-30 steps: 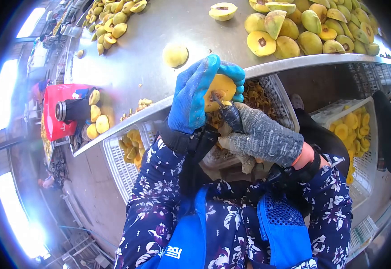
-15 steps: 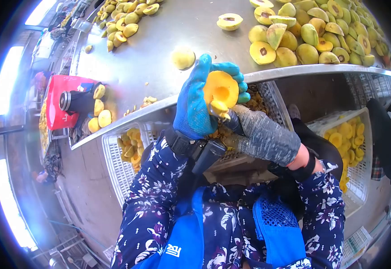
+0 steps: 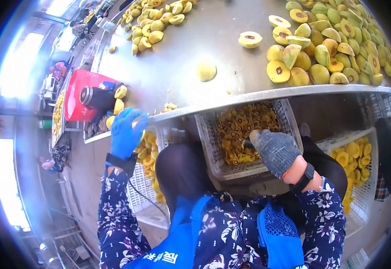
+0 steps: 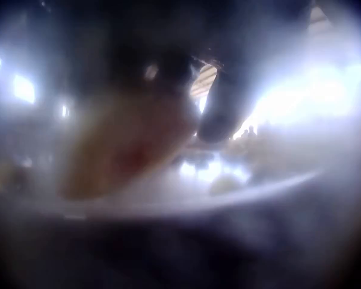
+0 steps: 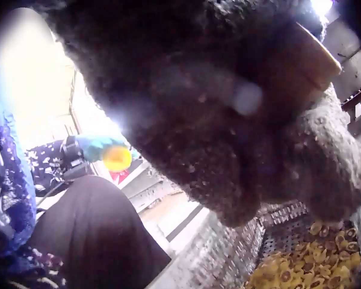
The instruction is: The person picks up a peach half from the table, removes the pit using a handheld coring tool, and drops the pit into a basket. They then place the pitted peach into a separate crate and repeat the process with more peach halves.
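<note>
My left hand (image 3: pixel 127 133), in a blue glove, is over the left crate beside the table edge. It holds a yellow peach half (image 5: pixel 118 159), mostly hidden behind the glove from the head view and a blur in the left wrist view. In a grey knit glove, my right hand (image 3: pixel 274 150) grips a dark-handled pitting tool (image 3: pixel 248 144) above the middle crate (image 3: pixel 224 172). Cut-out peach stones and scraps (image 3: pixel 242 127) fill that crate. Pitted yellow halves (image 3: pixel 148 154) lie in the left crate (image 3: pixel 141 204).
The metal table (image 3: pixel 173 67) carries a large heap of peach halves (image 3: pixel 321 54) at the right and another pile (image 3: pixel 153 24) at the back left. A red bag (image 3: pixel 76 96) and dark flask (image 3: pixel 97 97) sit at its left end. Another crate (image 3: pixel 361 201) of halves stands right.
The stone has come out of the peach half. My left hand has carried the half left and down, away from the right hand, which stays over the middle crate with the tool.
</note>
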Available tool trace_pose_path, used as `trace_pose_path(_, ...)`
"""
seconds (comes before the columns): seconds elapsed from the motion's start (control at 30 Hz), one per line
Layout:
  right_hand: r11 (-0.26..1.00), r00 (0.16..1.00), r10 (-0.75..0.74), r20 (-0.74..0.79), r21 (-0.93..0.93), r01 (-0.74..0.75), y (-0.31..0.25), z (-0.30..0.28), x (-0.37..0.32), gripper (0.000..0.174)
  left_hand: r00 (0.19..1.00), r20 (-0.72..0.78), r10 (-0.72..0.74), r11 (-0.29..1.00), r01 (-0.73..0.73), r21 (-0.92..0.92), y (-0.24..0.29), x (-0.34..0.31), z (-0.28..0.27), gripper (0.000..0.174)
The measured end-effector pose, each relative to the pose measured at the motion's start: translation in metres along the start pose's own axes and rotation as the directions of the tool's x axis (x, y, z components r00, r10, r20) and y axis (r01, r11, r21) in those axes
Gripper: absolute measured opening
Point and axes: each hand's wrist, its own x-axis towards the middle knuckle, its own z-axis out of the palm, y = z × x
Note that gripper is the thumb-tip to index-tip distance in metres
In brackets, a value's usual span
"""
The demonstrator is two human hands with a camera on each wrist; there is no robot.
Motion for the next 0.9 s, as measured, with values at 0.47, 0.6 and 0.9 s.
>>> trace_pose_path(0.47, 0.961, 0.998, -0.02, -0.059, 0.273, 0.035, -0.004, -0.004, 0.012, 0.009, 0.887, 0.461, 0.033, 0.994, -0.078, 0.079, 0.084, 0.175, 0.124, 0.067)
trace_pose_path(0.6, 0.849, 0.993, 0.022, -0.119, 0.527, 0.045, -0.005, -0.012, 0.02, 0.025, 0.888, 0.454, -0.078, 0.637, 0.395, -0.662, 0.082, 0.164, 0.112, 0.052)
trace_pose_path(0.9, 0.865, 0.948, 0.139, -0.285, 0.502, 0.024, -0.013, -0.024, 0.026, 0.028, 0.826, 0.535, 0.178, -0.284, 0.564, -0.775, 0.13, 0.08, 0.096, 0.057)
